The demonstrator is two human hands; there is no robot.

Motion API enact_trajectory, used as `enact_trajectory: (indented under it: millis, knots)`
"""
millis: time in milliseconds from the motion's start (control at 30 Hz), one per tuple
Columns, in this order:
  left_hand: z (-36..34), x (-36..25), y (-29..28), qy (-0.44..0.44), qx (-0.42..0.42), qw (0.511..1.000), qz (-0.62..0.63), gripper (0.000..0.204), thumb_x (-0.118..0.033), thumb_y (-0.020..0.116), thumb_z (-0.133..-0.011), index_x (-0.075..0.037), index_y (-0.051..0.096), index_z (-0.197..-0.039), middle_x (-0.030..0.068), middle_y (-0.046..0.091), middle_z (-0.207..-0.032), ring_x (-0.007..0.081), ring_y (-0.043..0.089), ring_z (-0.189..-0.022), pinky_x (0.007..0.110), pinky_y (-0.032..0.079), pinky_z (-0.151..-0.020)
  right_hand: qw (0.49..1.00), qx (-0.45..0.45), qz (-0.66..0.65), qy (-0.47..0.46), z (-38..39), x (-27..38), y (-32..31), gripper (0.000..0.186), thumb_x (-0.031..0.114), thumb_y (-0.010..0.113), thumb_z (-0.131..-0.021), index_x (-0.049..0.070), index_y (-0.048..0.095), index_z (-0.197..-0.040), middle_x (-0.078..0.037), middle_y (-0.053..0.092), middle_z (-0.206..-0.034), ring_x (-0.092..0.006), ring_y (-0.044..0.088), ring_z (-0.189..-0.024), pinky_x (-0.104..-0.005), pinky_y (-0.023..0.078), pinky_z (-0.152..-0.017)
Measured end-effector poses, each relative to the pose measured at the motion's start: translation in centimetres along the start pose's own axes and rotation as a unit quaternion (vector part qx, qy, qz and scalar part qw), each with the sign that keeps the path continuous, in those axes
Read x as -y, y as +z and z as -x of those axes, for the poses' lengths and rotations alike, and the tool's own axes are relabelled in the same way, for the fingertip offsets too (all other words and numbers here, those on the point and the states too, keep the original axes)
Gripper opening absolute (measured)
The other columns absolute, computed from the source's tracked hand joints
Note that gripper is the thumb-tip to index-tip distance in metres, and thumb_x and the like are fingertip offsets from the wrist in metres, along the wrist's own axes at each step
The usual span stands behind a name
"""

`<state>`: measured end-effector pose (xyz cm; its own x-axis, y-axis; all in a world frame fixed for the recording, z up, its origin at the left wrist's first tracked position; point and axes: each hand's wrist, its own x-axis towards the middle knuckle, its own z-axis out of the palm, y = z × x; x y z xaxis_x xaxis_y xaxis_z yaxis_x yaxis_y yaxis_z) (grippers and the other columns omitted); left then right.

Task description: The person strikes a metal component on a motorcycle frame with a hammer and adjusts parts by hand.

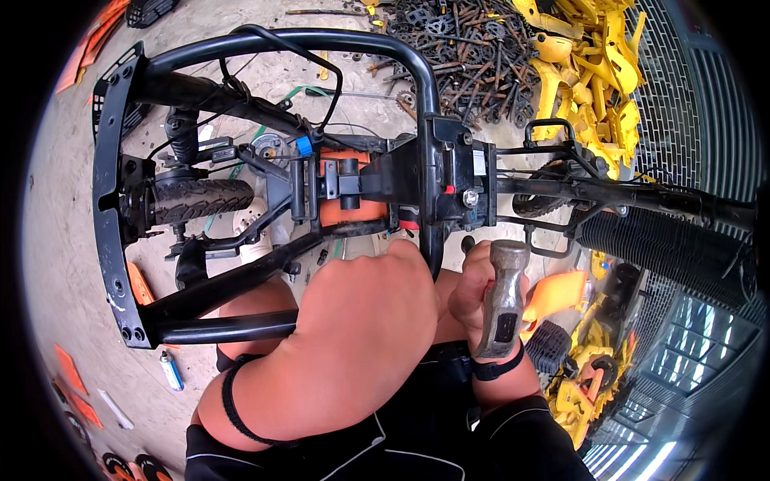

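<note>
My right hand (469, 297) is wrapped round a hammer, its worn steel head (504, 293) up close on the near side. My left hand (373, 289) is curled at the near side of a black tubular vehicle frame (419, 76). Its fingers point away and are mostly hidden by the back of the hand. A small red and black piece (407, 218) shows just beyond the left knuckles; whether the fingers hold it cannot be told. An orange part (353, 211) sits low in the middle of the frame, behind black brackets.
A treaded tyre (204, 200) sits within the frame's left end. Rusty metal parts (457, 56) and yellow plastic panels (601, 72) are heaped at the far right. More yellow parts (581, 389) lie at the near right. A spray can (171, 370) stands on the concrete floor at left.
</note>
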<state>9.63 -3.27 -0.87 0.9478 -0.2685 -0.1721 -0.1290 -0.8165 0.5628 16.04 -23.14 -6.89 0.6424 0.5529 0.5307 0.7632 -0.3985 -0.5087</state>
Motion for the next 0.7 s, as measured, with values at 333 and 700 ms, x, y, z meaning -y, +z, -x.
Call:
enact_trajectory:
  millis: [333,700]
  knots:
    - [-0.2,0.0,0.0,-0.021,0.006,1.000,0.006,0.017,-0.014,0.062,-0.083,0.001,0.055,-0.079,0.0082,0.059,-0.055,0.0229,0.065,-0.050,0.031,0.049,-0.044,0.995,0.043,0.061,0.069,-0.8,0.2,-0.5,0.025,-0.007,0.074,-0.061,0.002,0.055,-0.075,-0.013,0.064,-0.067,-0.0258,0.061,-0.052,-0.0303,0.050,-0.051]
    - [-0.2,-0.1,0.4,-0.045,-0.014,0.998,0.049,0.026,-0.020,0.061,-0.087,0.000,0.052,-0.074,0.0108,0.054,-0.053,0.0286,0.059,-0.046,0.039,0.047,-0.043,0.998,0.028,0.057,0.031,-1.1,0.5,-0.5,0.028,-0.003,0.077,-0.063,0.003,0.052,-0.074,-0.009,0.057,-0.059,-0.0250,0.055,-0.047,-0.0309,0.042,-0.045]
